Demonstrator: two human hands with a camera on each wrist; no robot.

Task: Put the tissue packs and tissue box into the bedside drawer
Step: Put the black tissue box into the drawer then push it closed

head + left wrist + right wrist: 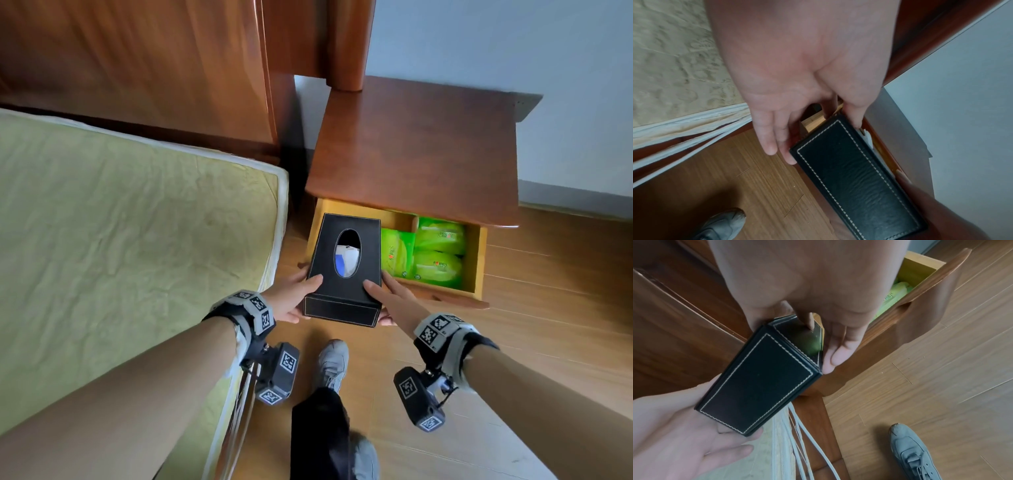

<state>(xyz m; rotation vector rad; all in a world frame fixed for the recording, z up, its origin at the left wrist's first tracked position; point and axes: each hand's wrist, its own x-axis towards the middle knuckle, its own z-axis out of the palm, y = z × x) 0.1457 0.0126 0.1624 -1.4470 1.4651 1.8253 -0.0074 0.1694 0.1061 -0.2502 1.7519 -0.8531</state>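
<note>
A black leather tissue box point(368, 246) with white stitching and an oval slot is held tilted above the left half of the open bedside drawer point(478, 260). My left hand point(294, 296) grips its near left corner, thumb on top. My right hand point(390, 298) grips the near right corner the same way. Several green tissue packs point(438, 253) lie in the drawer's right half. In the left wrist view the box point(855, 181) sits between the thumb and fingers of my left hand point(797, 100). In the right wrist view, my right hand point(830, 331) clasps the box point(760, 382) beside the packs point(892, 296).
The wooden nightstand top point(418, 150) overhangs the back of the drawer. A mattress point(120, 222) with a green cover lies close on the left, with the wooden headboard point(137, 61) behind it. My shoe point(334, 363) stands on the wood floor below the box.
</note>
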